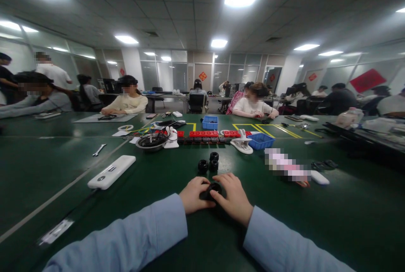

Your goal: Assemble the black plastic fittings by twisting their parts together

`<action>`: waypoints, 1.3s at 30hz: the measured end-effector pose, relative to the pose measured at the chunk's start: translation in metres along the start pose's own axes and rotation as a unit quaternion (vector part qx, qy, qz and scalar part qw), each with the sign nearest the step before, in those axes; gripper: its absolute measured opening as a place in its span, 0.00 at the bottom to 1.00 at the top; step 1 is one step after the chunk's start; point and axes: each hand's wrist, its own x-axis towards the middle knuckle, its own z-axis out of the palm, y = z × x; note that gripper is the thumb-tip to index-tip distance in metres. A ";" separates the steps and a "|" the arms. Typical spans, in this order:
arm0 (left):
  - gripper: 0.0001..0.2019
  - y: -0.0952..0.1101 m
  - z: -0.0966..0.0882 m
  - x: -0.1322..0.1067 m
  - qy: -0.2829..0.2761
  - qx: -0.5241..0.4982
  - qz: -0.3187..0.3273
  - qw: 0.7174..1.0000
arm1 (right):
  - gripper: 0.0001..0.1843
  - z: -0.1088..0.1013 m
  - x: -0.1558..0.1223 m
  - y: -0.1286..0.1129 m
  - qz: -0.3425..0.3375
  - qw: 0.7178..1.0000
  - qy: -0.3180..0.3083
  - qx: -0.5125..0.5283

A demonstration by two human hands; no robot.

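Observation:
Between my two hands is a small black wheel [214,187], round like a toy tyre. My left hand [193,196] grips it from the left with curled fingers. My right hand [234,198] closes on its right side, thumb in front and fingers over the far edge, hiding part of it. Just beyond my fingertips, three similar black wheels stand close together: one at the left [203,165], one at the right [214,165] and one behind [214,156]. They rest on the green table [152,229].
A white power strip [112,172] and a wrench [99,150] lie to the left. Farther back are a round black tray [152,141], red and black blocks [204,137], a white clamp [242,143] and blue bins [261,141]. Other people sit across the table.

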 end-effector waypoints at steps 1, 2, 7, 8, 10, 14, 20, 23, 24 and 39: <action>0.23 0.000 0.000 0.000 0.000 0.002 0.002 1.000 | 0.16 0.000 0.000 -0.002 -0.002 1.000 -0.006 -0.007; 0.22 0.000 0.000 0.000 0.000 0.004 0.003 1.000 | 0.16 -0.001 0.000 -0.003 -0.002 1.000 -0.013 -0.012; 0.20 0.003 0.000 0.000 0.001 0.012 0.007 1.000 | 0.15 -0.002 0.000 -0.008 0.020 0.999 -0.036 -0.017; 0.20 0.003 -0.001 0.000 -0.001 0.012 0.006 1.000 | 0.15 -0.002 0.001 -0.009 0.023 0.999 -0.039 -0.018; 0.20 0.003 -0.001 0.000 -0.006 0.012 0.007 1.000 | 0.15 -0.003 0.001 -0.010 0.026 0.998 -0.047 -0.021; 0.20 0.002 0.001 0.001 -0.002 0.018 0.015 1.000 | 0.16 -0.006 0.001 -0.011 0.021 0.997 -0.059 -0.040; 0.20 0.002 0.000 0.001 -0.009 0.021 0.022 1.000 | 0.18 -0.006 0.001 -0.011 0.002 0.996 -0.067 -0.060; 0.20 0.003 -0.002 0.001 -0.013 0.020 0.021 0.999 | 0.18 -0.007 0.001 -0.011 -0.009 0.996 -0.069 -0.062; 0.20 0.003 -0.002 0.001 -0.015 0.021 0.021 0.999 | 0.18 -0.007 0.001 -0.011 -0.013 0.996 -0.070 -0.062; 0.22 0.000 0.000 0.002 -0.022 0.024 0.015 0.999 | 0.21 -0.009 0.001 -0.011 -0.085 0.993 -0.082 -0.010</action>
